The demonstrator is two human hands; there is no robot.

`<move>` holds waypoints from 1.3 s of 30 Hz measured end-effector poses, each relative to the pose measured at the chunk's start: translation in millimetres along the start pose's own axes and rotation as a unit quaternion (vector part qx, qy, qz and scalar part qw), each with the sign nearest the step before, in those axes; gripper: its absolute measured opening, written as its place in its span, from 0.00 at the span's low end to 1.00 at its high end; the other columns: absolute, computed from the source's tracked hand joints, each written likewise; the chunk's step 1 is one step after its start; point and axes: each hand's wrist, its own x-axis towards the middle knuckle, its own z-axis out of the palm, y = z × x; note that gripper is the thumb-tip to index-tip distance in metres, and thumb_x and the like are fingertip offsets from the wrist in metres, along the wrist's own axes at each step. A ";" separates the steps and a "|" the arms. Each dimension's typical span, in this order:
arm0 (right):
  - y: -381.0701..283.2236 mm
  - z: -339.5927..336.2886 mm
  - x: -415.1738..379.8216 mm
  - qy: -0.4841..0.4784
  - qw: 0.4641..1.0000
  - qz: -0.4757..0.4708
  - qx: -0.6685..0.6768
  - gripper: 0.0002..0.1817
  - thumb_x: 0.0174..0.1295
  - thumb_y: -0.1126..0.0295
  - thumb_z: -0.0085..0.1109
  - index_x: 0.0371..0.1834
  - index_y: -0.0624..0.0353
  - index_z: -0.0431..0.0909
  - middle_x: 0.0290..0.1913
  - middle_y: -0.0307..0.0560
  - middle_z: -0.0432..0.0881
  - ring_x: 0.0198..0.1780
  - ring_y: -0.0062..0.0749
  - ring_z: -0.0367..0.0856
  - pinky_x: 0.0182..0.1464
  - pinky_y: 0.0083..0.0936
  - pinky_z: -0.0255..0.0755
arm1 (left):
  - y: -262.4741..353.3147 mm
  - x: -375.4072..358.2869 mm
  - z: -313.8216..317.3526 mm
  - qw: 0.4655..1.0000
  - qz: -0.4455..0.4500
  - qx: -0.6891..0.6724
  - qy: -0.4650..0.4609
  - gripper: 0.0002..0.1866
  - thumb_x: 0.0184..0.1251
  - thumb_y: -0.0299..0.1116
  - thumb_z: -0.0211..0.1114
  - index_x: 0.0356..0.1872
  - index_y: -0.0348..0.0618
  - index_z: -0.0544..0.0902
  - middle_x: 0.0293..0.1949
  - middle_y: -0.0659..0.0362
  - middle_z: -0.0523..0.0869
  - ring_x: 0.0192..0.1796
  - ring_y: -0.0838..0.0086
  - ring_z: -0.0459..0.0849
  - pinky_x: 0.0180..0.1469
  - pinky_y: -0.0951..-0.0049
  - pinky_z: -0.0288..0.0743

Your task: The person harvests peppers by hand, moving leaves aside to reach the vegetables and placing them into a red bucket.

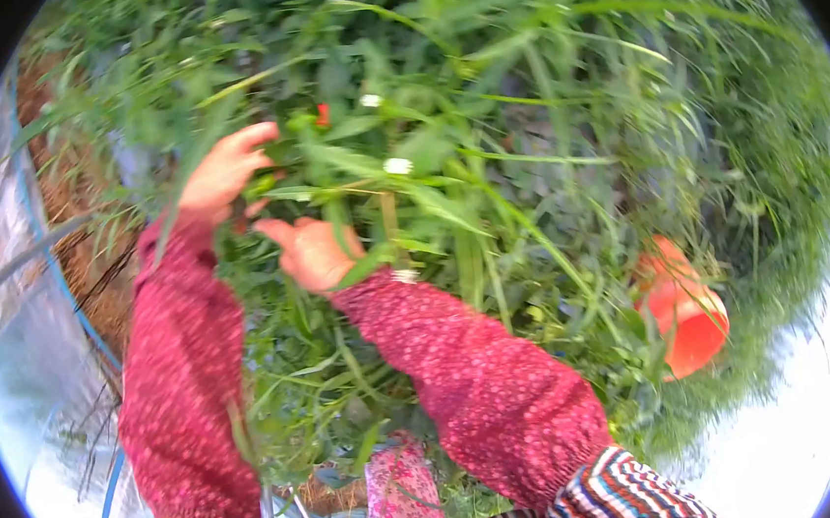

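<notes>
Where the foliage (pixel 440 203) grows thickest before us, we observe both hands brought close together among the leaves, presumably because tangled stems are easier to part from two sides. Our left hand (pixel 218 177) is partly open, its upper fingers extended toward the plants; blur and greenery keep us from telling whether anything is pinched below them. Our right hand (pixel 316 255) lies just beside and lower, a digit pointing toward the left; leaves cover part of it, so we cannot tell its grip. We note patterned sleeves (pixel 485 381) covering most of both forearms, likely as protection against scratching leaves. To the right, an orange container (pixel 689 319) lies tilted in the growth, its mouth turned toward us; the surrounding stems probably steady it. At left, a blue hose (pixel 98 338) runs beside plastic sheeting (pixel 27 392), apart from the hands.
</notes>
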 end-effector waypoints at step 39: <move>273.8 -140.9 -493.4 0.499 0.369 0.136 0.772 0.20 0.66 0.57 0.52 0.57 0.55 0.68 0.53 0.50 0.75 0.56 0.37 0.74 0.55 0.37 0.73 | 52.6 -63.1 618.8 0.957 0.061 0.113 -0.261 0.26 0.66 0.34 0.60 0.62 0.35 0.66 0.49 0.52 0.80 0.51 0.73 0.78 0.50 0.72 0.74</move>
